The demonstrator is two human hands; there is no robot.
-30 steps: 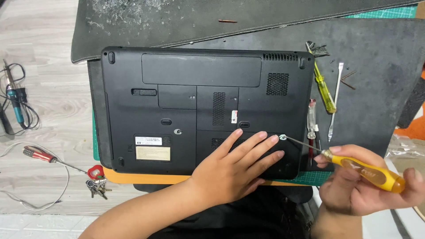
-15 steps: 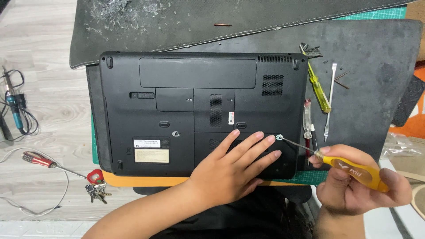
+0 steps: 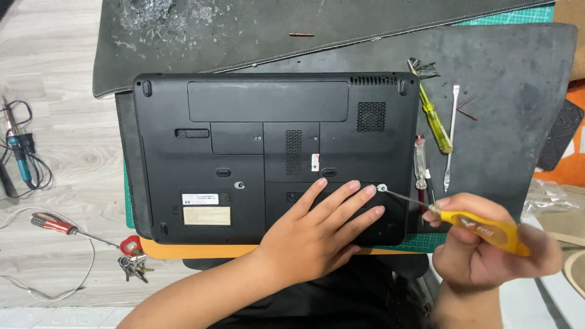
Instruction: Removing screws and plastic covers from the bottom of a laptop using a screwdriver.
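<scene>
electronics repair bench: laptop face-down on a dark mat, spare screwdrivers just beyond the gripped yellow one, soldering iron far left, metal shavings on mat beyond.

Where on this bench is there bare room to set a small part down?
Free: the wooden tabletop between the black laptop and the blue soldering iron; the dark grey mat right of the white spudger. Crowded: beside the yellow screwdriver, and where the right hand and left hand are.
</scene>
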